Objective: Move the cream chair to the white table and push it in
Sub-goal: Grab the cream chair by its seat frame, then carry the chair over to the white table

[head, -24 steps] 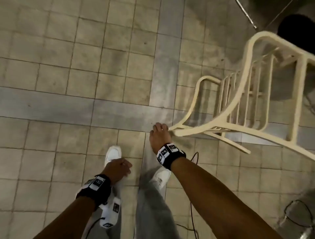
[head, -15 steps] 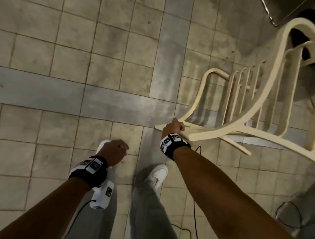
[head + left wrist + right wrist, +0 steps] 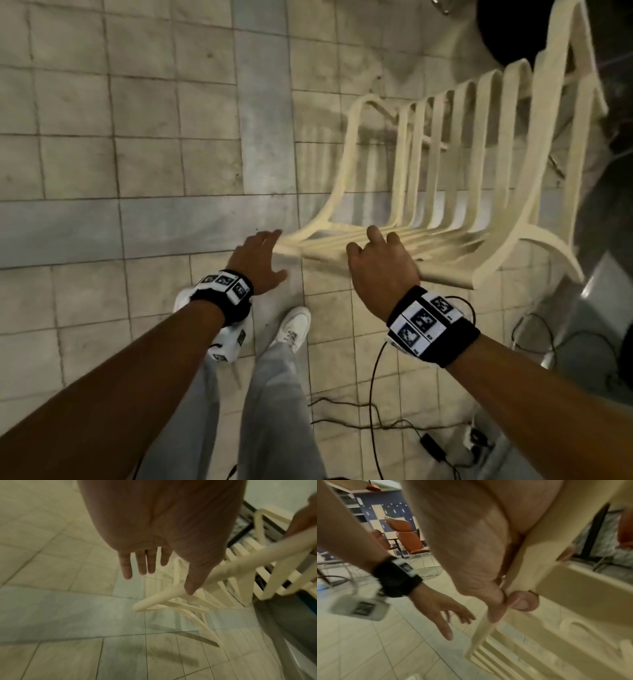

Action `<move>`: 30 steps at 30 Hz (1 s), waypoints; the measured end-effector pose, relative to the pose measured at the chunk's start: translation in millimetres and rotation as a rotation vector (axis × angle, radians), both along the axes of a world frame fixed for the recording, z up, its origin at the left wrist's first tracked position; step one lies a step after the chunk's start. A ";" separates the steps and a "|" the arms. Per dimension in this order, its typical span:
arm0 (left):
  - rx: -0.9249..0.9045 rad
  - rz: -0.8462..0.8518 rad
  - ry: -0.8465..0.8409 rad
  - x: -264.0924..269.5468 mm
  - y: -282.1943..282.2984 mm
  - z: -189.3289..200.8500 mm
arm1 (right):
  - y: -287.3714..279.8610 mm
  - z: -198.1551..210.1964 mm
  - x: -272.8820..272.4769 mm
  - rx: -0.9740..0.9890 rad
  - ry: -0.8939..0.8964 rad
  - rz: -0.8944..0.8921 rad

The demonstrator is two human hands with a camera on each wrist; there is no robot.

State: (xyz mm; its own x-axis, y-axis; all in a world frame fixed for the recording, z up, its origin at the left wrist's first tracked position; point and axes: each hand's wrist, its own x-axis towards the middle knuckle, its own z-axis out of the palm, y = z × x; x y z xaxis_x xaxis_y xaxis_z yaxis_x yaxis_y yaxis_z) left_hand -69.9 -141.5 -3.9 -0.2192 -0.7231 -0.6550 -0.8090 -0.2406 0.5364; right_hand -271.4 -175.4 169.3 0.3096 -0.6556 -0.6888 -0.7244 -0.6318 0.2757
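The cream chair (image 3: pixel 445 192) is tipped over toward the person above the tiled floor (image 3: pixel 137 137), its slatted back running away from them and its top rail nearest their hands. The right hand (image 3: pixel 380 270) is on that top rail: in the right wrist view the fingers (image 3: pixel 523 600) curl under the rail and the thumb lies along it, so this grip holds the chair. The left hand (image 3: pixel 258 260) is at the rail's left end with fingers straight and spread, a wide grip holding nothing; in the left wrist view the thumb (image 3: pixel 195 582) lies against the rail, while the other fingers hang over the floor. Cables (image 3: pixel 376 421) trail across the floor by the person's white shoe (image 3: pixel 294 325). Orange chairs (image 3: pixel 409 540) stand well apart in the right wrist view.
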 end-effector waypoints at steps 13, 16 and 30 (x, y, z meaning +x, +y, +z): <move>-0.627 -0.424 0.194 -84.4 -39.7 125.6 | 25.2 154.2 -162.3 -0.289 -0.343 -0.128; -0.763 -0.443 0.317 -109.8 -57.1 178.8 | 36.3 188.7 -204.8 -0.417 -0.355 -0.235; -0.864 -0.843 0.055 -203.8 -75.7 277.8 | 157.5 103.8 -290.1 -0.738 -0.760 -0.810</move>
State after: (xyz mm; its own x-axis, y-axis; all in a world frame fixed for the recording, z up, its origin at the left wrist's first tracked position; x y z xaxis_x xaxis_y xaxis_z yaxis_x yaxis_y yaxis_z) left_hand -273.7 -217.2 273.9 -0.8453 -0.5343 -0.0011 -0.5102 0.8066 0.2984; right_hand -561.5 -17.9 273.1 -0.1959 -0.9778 0.0741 -0.9471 0.1690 -0.2728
